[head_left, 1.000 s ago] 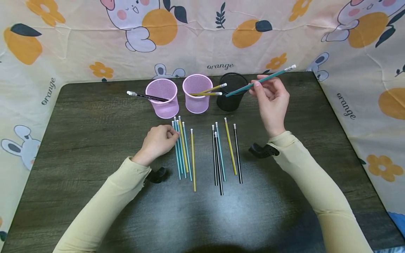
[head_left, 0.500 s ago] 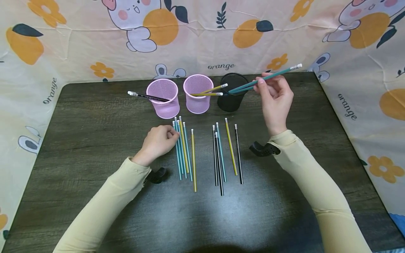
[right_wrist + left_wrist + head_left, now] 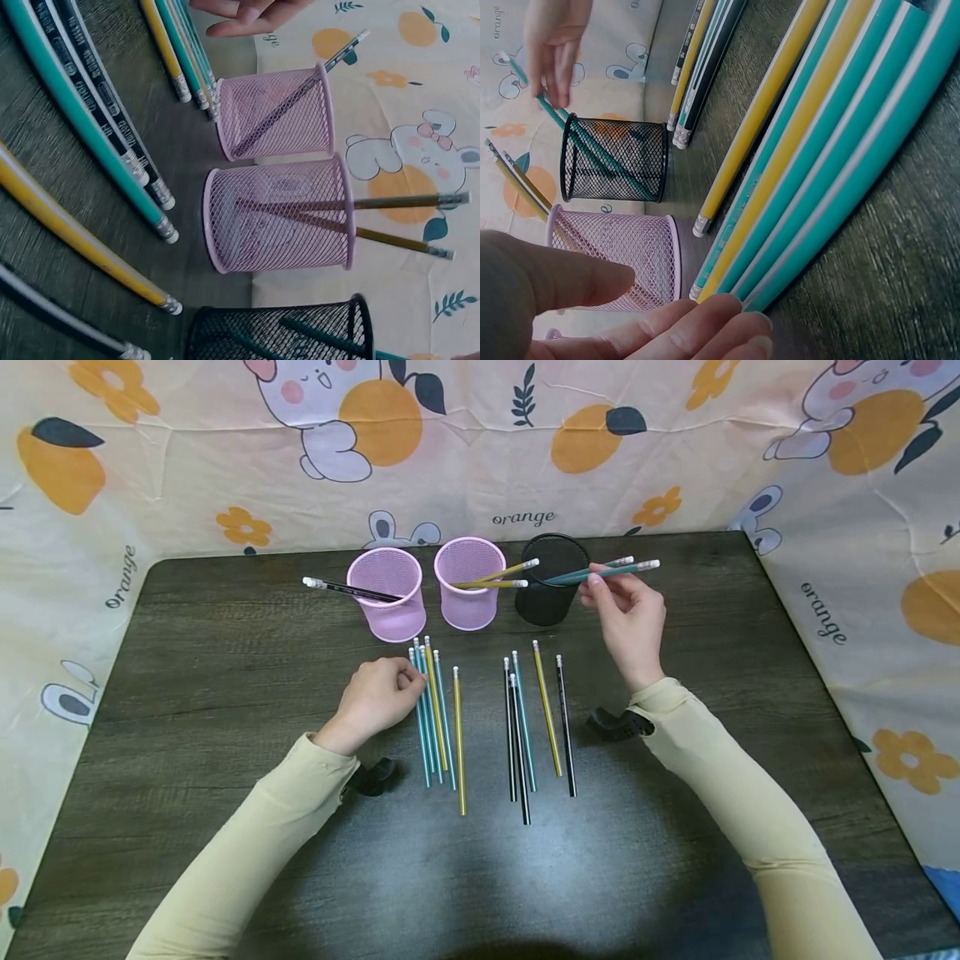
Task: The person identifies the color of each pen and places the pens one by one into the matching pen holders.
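In the head view the right hand (image 3: 630,618) is beside the black mesh cup (image 3: 546,603), thumb and fingertips at a teal pencil (image 3: 633,567) that leans over the rim. A second teal pencil leans beside it; both lower ends are inside the black cup (image 3: 615,161). The left hand (image 3: 378,702) rests beside the left group of teal and yellow pencils (image 3: 437,718). Its thumb and fingers are apart with nothing between them in the left wrist view, the fingertips (image 3: 739,319) close to the pencils.
A pink cup (image 3: 393,618) holds a black pencil (image 3: 352,588); another pink cup (image 3: 467,608) holds two yellow pencils (image 3: 491,583). Several black, teal and yellow pencils (image 3: 547,710) lie on the dark table (image 3: 262,635) to the right. A patterned cloth (image 3: 465,468) stands behind.
The right hand has moved down and left, lowering the teal pencil into the black cup beside the other teal one. The left hand has stayed in place.
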Motion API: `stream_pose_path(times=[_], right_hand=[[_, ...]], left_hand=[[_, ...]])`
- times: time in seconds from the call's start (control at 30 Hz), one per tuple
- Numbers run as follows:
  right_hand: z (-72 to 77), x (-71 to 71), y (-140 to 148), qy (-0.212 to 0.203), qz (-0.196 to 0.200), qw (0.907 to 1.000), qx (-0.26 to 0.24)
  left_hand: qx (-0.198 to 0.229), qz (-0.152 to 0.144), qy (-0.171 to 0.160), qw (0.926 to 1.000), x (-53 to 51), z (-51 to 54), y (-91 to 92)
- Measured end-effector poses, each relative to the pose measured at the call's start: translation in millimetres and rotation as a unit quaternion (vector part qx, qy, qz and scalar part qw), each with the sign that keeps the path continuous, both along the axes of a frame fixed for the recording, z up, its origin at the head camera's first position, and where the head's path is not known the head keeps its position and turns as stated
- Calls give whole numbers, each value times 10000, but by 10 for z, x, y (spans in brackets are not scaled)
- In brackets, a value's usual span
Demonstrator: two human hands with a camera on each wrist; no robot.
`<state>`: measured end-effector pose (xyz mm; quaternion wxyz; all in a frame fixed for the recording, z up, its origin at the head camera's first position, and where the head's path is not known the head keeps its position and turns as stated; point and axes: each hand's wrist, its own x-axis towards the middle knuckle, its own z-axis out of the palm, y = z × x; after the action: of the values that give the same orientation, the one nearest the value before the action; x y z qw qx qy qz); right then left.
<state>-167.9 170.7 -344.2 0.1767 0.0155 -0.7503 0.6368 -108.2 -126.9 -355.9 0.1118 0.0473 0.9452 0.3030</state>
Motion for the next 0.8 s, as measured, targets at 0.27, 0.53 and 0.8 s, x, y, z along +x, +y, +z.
stream_pose_path(times=[0.27,0.53,0.8], right_hand=[[-31,-2,38,-591,256,9963,561],[-28,-37,50,-727,153,9923,986],[-12,-87,48,-751,-10,9788,1906]], left_hand=[[-3,13,-45,10000,-1,-2,3],[-24,11,-48,10000,-2,9,15],[-36,12,-70,10000,-6,15,20]])
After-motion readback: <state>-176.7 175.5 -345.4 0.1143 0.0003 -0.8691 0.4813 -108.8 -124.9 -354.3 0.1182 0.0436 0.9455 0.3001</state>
